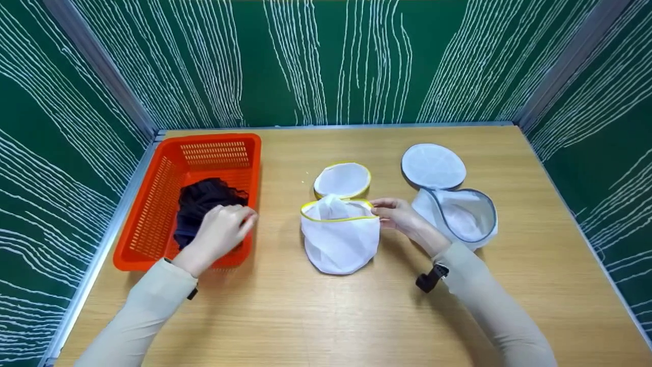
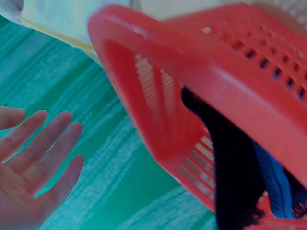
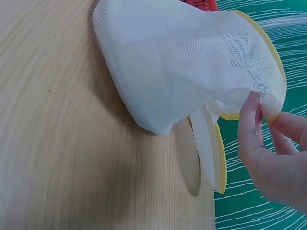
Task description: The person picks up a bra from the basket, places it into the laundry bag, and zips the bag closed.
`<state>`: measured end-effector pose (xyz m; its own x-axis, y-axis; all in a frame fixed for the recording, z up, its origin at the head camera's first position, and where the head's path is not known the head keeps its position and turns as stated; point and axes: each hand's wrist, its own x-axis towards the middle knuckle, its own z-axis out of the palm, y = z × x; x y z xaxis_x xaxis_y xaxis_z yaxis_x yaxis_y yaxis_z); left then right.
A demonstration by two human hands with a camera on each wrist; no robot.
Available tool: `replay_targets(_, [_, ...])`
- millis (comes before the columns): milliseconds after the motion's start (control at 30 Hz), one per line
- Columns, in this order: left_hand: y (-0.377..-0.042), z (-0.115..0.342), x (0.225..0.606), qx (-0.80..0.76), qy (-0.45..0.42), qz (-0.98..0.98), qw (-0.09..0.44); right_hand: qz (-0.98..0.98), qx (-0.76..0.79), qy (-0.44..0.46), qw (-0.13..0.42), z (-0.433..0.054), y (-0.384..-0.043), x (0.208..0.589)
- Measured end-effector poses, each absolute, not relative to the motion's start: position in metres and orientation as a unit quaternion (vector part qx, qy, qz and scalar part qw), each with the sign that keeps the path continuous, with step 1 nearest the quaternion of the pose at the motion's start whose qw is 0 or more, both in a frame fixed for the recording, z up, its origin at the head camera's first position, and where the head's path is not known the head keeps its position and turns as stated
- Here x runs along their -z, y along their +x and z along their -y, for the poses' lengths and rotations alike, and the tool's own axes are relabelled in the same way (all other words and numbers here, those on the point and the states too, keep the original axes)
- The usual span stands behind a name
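Note:
A white mesh laundry bag point(image 1: 338, 250) with yellow trim stands on the table, its mouth open and its round lid point(image 1: 344, 179) folded back behind it. My right hand point(image 1: 401, 218) pinches the yellow-trimmed rim on the right side between thumb and fingers; the right wrist view shows this grip on the mesh point(image 3: 192, 62) closely. Over the near right side of the orange basket is my left hand point(image 1: 224, 228), its fingers spread and empty in the left wrist view. Dark clothes point(image 1: 204, 201) lie bunched in the basket, partly hidden by that hand.
The orange perforated basket point(image 1: 209, 137) stands at the table's left. On the right lies a second white mesh bag point(image 1: 461, 219) with grey trim, open, its round lid point(image 1: 433, 165) laid back behind it. Green panels point(image 1: 326, 61) with white streaks enclose the wooden table point(image 1: 326, 326).

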<state>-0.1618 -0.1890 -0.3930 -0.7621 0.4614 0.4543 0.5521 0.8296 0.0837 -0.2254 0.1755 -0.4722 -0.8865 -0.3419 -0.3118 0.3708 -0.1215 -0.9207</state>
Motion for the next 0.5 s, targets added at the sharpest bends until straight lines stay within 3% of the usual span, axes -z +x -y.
replay_targets(333, [-0.19, 0.226, 0.387, 0.104, -0.207, 0.954, 0.189, -0.609, 0.759, -0.012, 0.231, -0.178, -0.223, 0.474])
replay_targets(500, [-0.201, 0.24, 0.38, 0.104, -0.158, 0.972, 0.138, -0.609, 0.759, -0.013, 0.23, -0.178, -0.221, 0.471])
